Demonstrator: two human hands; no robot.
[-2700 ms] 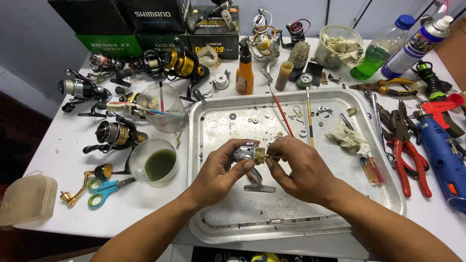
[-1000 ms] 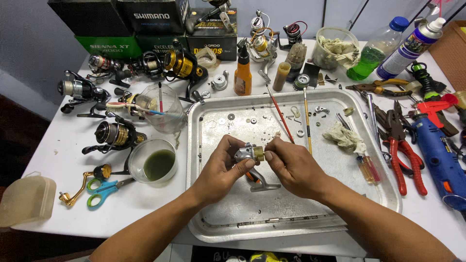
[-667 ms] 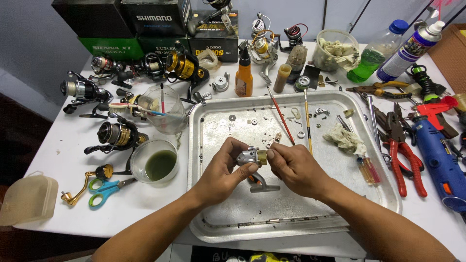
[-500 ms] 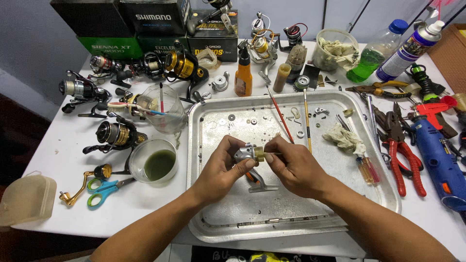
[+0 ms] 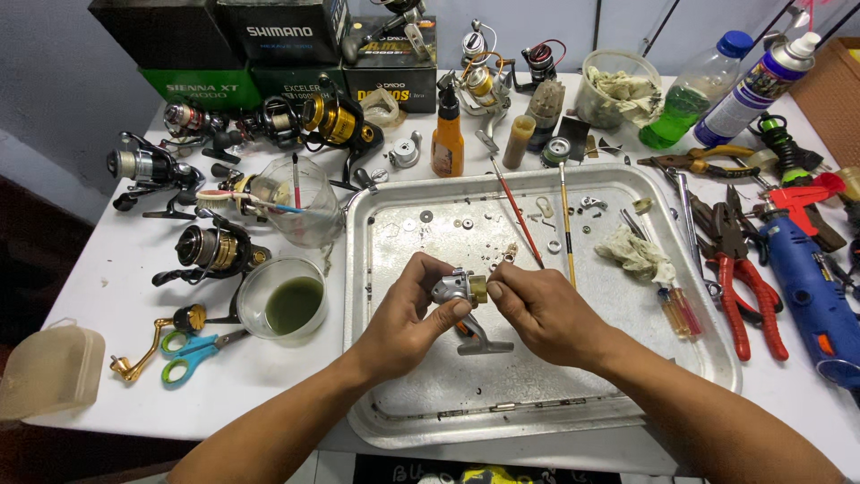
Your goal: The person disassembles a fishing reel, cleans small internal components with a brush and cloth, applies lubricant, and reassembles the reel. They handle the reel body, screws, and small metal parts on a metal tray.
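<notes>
My left hand (image 5: 408,314) grips a small silver fishing reel body (image 5: 452,289) above a metal tray (image 5: 394,394); the reel's foot (image 5: 484,342) hangs down toward the tray. My right hand (image 5: 546,309) pinches a brass part (image 5: 478,288) at the reel's right side with thumb and fingertips. Both hands meet at the middle of the tray. Small washers, screws and rings (image 5: 554,246) lie scattered on the tray's far half.
Several fishing reels (image 5: 210,246) and boxes stand at the back left. A cup of green liquid (image 5: 282,300), scissors (image 5: 193,351), a red brush (image 5: 515,211), a rag (image 5: 636,253), red pliers (image 5: 743,278), a blue power tool (image 5: 815,287), and bottles (image 5: 690,94) surround the tray.
Both hands have stayed at the tray's middle on the reel body, with only slight shifts of the fingers on the brass part.
</notes>
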